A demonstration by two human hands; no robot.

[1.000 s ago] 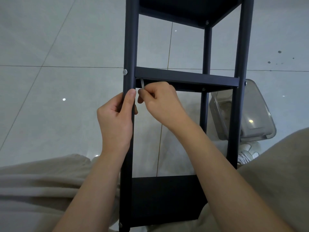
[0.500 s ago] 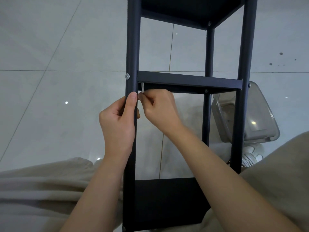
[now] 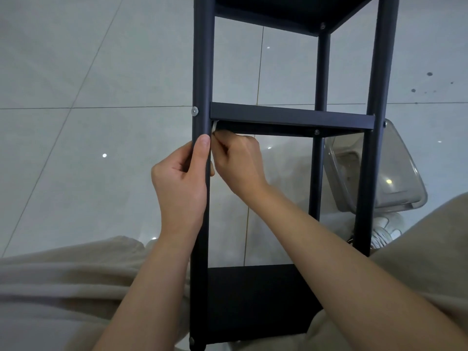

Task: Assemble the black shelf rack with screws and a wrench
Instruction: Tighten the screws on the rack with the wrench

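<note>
Where upright before, wrench (image 3: 215,126) now tilted.

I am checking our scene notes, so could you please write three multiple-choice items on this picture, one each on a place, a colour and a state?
1. Where is the clear bin? A. on a shelf B. on the floor, right of the rack C. in a lap
2. What colour is the screw above the left hand? A. silver B. red C. green
3. What is the left hand doing? A. lying flat B. holding the bin C. gripping a post
1 B, it sits on the floor beside the right posts; 2 A, its head shines pale on the black post; 3 C, its fingers wrap the post while the right hand pinches the wrench.
</note>
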